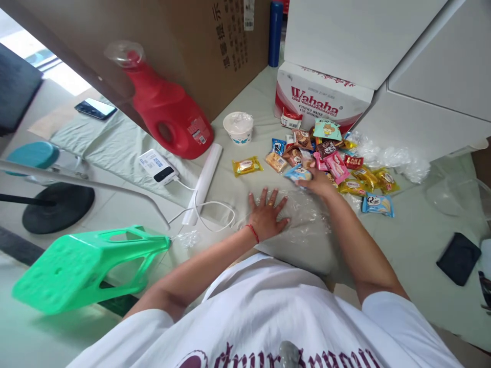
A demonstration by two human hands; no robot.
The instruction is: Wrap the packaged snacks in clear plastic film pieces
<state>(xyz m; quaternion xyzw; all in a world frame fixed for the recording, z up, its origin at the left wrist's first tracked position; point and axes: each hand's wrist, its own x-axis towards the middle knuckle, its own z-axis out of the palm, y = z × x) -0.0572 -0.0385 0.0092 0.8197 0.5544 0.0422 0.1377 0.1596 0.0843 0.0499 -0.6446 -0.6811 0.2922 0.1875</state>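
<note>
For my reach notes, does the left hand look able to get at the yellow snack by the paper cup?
Probably yes: the left hand is spread on the clear plastic, the yellow snack lies just beyond it, and nothing visible blocks the way.

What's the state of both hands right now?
Left hand: open, spread flat on clear plastic.
Right hand: closed, holding a light-blue snack packet.

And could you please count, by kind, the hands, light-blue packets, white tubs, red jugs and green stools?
Hands: 2
Light-blue packets: 2
White tub: 1
Red jug: 1
Green stool: 1
Total: 7
</note>
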